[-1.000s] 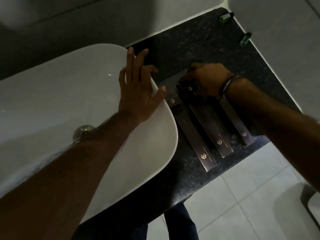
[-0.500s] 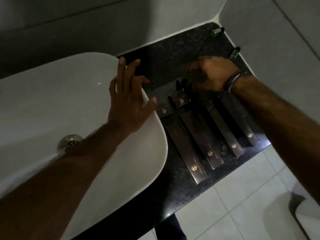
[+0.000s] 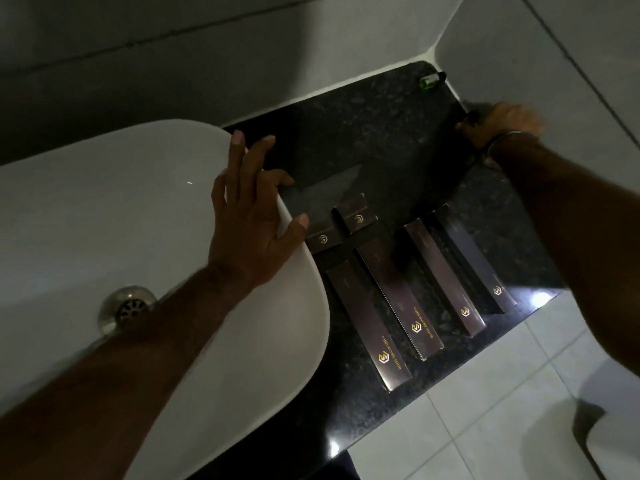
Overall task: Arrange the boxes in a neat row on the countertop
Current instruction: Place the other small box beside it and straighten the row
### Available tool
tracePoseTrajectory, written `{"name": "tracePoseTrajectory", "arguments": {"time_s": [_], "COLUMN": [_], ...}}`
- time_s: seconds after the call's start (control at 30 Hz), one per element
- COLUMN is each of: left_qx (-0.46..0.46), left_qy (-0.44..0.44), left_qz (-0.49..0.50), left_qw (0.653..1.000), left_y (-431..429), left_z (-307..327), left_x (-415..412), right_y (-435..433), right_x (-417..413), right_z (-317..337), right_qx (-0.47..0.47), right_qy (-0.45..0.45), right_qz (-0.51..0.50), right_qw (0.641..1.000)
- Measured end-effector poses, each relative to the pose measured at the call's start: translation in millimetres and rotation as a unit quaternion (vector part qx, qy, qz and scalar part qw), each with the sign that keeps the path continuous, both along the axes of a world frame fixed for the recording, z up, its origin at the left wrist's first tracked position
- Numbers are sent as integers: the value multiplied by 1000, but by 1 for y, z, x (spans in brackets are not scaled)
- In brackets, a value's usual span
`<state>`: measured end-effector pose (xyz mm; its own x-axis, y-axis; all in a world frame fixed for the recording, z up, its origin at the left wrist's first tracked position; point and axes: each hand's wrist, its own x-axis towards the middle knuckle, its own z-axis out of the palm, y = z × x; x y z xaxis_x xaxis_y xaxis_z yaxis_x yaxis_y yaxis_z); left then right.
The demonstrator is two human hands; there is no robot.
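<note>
Several long dark brown boxes with gold logos lie side by side on the black granite countertop (image 3: pixel 381 133): the leftmost box (image 3: pixel 367 323), its neighbour (image 3: pixel 398 296), a third (image 3: pixel 443 275) and the rightmost (image 3: pixel 474 258). Two short boxes (image 3: pixel 323 233) (image 3: pixel 356 216) sit at their far ends. My left hand (image 3: pixel 249 216) rests flat on the basin rim with its fingers spread, its thumb beside the left short box. My right hand (image 3: pixel 502 124) is blurred at the right wall, away from the boxes, with fingers curled around a small dark bottle (image 3: pixel 472 116).
A white basin (image 3: pixel 104 220) with a metal drain (image 3: pixel 126 306) fills the left side. A small green bottle (image 3: pixel 431 79) lies in the back corner by the tiled wall. The counter's front edge drops to a tiled floor (image 3: pixel 467 410).
My right hand has left the far ends of the boxes and gone right to the wall, where a small bottle lay. My left hand stays on the basin rim.
</note>
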<state>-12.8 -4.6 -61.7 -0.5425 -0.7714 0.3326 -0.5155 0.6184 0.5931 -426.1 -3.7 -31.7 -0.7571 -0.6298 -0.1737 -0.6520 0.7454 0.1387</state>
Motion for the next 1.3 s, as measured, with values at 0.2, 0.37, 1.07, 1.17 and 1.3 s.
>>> {"name": "tracePoseTrajectory", "arguments": {"time_s": [0.2, 0.37, 1.07, 1.17, 1.3], "left_qx": [12, 8, -13, -13, -8], "left_qy": [0, 1, 8, 7, 9], "left_qz": [-6, -5, 10, 13, 16], "left_qw": [1000, 1000, 1000, 1000, 1000], "left_y": [0, 0, 0, 0, 0], "left_z": [3, 1, -4, -2, -1], "left_x": [-1, 0, -3, -3, -4], "right_y": [-9, -18, 49, 52, 53], "right_x": [-8, -6, 97, 100, 102], "right_z": [-8, -8, -4, -1, 7], "right_qx": [-27, -4, 0, 9, 38], "right_qy": [3, -5, -183, -175, -144], "right_qz": [-26, 11, 271, 277, 302], "right_qw": [999, 1000, 945, 945, 942]}}
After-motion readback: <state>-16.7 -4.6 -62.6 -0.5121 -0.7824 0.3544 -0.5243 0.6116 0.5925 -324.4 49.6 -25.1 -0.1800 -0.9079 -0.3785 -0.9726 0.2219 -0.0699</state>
